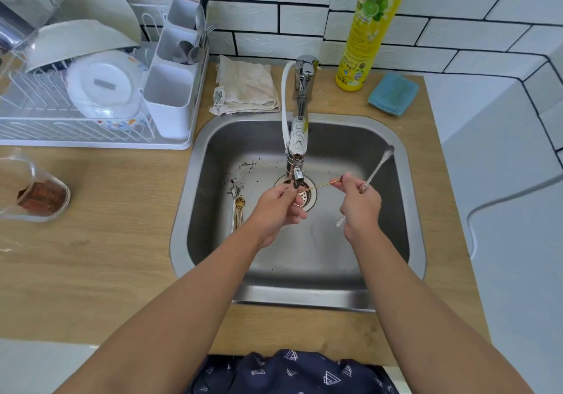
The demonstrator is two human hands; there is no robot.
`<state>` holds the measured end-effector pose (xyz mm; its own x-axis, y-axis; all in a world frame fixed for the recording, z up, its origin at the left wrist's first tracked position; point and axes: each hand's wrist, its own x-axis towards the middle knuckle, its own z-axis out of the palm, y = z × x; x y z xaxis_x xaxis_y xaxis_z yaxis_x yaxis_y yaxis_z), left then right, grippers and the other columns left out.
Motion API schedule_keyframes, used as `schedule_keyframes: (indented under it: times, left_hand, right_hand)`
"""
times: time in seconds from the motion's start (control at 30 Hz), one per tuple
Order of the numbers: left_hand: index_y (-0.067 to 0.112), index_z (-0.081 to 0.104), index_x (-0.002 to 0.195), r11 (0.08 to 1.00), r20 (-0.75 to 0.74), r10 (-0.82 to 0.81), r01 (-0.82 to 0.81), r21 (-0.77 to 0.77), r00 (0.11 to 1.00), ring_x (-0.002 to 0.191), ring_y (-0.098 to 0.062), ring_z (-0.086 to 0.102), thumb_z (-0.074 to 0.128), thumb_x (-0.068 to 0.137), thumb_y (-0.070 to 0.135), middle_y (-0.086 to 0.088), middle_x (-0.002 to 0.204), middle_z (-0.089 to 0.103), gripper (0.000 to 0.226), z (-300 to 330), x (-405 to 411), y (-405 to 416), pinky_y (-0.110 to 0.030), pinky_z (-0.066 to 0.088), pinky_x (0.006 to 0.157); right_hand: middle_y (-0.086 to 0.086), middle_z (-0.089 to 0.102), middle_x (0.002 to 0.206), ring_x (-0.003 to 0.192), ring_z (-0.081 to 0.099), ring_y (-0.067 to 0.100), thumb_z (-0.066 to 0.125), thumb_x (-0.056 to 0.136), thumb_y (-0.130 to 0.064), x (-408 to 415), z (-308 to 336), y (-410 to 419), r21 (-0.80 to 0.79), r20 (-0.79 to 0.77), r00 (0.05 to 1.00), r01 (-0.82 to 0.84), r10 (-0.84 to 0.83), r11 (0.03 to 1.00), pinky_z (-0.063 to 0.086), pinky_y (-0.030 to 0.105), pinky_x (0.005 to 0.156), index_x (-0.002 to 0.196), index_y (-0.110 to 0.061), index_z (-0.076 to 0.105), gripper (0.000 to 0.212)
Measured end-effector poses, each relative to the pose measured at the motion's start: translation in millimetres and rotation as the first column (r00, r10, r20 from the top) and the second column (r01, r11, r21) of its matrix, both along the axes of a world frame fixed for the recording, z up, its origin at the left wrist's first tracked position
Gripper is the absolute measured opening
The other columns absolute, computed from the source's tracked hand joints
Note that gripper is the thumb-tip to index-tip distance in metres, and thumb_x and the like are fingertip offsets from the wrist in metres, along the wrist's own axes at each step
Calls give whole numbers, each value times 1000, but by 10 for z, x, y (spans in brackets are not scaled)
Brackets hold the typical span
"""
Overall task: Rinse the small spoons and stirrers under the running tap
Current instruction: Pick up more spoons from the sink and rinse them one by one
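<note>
Thin gold stirrer (316, 185) held roughly level just under the tap (300, 137) spout, over the drain (308, 196) of the steel sink (408, 210). Left hand (278, 207): fingers curled, pinching the stirrer's end at the spout; the tip itself is hidden by the fingers. Right hand (361, 203): thumb & forefinger pinch the stirrer's other end; remaining fingers curl round a white brush (379, 165) w/ bristle head angled up toward the sink's right wall. More small spoons (238, 207), gold & silver, lie on the sink floor left of the drain, near dark specks. Behind the sink: folded cloth (246, 84), yellow detergent bottle (370, 27), blue sponge (393, 93). Left on the wood counter (122, 210): dish rack (45, 113) w/ cutlery caddy (170, 88).
</note>
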<state>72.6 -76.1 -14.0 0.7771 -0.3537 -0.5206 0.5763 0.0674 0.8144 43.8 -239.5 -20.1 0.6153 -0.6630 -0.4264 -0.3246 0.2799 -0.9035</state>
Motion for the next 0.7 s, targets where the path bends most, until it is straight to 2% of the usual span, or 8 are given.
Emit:
schedule_keyframes:
  times: [0.07,0.13,0.2,0.27,0.4,0.53,0.63,0.7]
  left_hand:
    - [7,64,97,991,24,102,-104,82,994,41,-10,45,50,103,28,3,58,51,26,-31,-20,-16,-20,36,39]
    - [7,64,93,982,29,171,-172,72,985,39,-10,40,52,102,30,4,54,48,27,-46,-33,-36,-20,33,38]
    - [7,64,99,990,-6,135,-136,-31,991,48,-11,56,50,103,24,2,61,56,22,-44,-58,-22,-21,46,47]
    - [6,61,107,988,-55,60,-67,-138,997,63,-12,68,46,105,18,1,70,66,20,-28,-80,11,-21,55,60]
    - [8,58,111,988,-188,109,-127,-87,976,43,-10,52,42,104,14,5,55,53,19,-27,-47,25,-21,45,43]
    - [7,56,103,953,-414,154,-246,-179,897,41,-10,41,45,101,6,5,51,41,11,-15,66,35,-20,39,41]
    - [9,53,96,966,-311,50,-125,-226,949,56,-11,55,48,103,10,0,64,52,8,-2,119,82,-22,50,54]
    - [9,52,94,995,-108,-48,38,-89,993,60,-10,59,49,103,15,-1,71,55,11,4,118,72,-21,51,58]
  right_hand:
    - [-9,81,85,59,47,3,63,99,-32,-11,-9,61,-17,-20,999,-44,43,999,40,25,51,75,-21,72,28]
    - [-8,81,86,58,46,3,63,100,-31,-19,-12,102,-8,-16,999,-41,41,999,43,29,61,75,-21,72,28]
    - [-6,81,88,66,49,6,63,100,-30,-22,-6,96,1,-14,1000,-15,15,1000,42,36,78,74,-21,72,29]
    - [-6,81,87,73,52,8,63,100,-29,-30,-4,64,8,-16,1000,4,-4,1000,42,38,81,75,-22,71,27]
    - [-5,81,86,43,38,4,67,94,-33,-31,3,64,26,-48,997,-59,60,998,33,24,43,88,-20,68,14]
    - [5,81,91,41,27,8,74,93,-34,-52,-21,2,107,78,989,-130,122,986,27,22,38,106,-23,70,18]
    - [2,81,91,38,28,7,76,90,-43,-76,-29,-68,71,78,989,-130,124,989,28,21,36,103,-20,71,26]
    - [2,81,89,35,32,6,76,90,-46,-67,-44,-82,62,57,995,-82,78,995,31,20,36,96,-18,71,29]
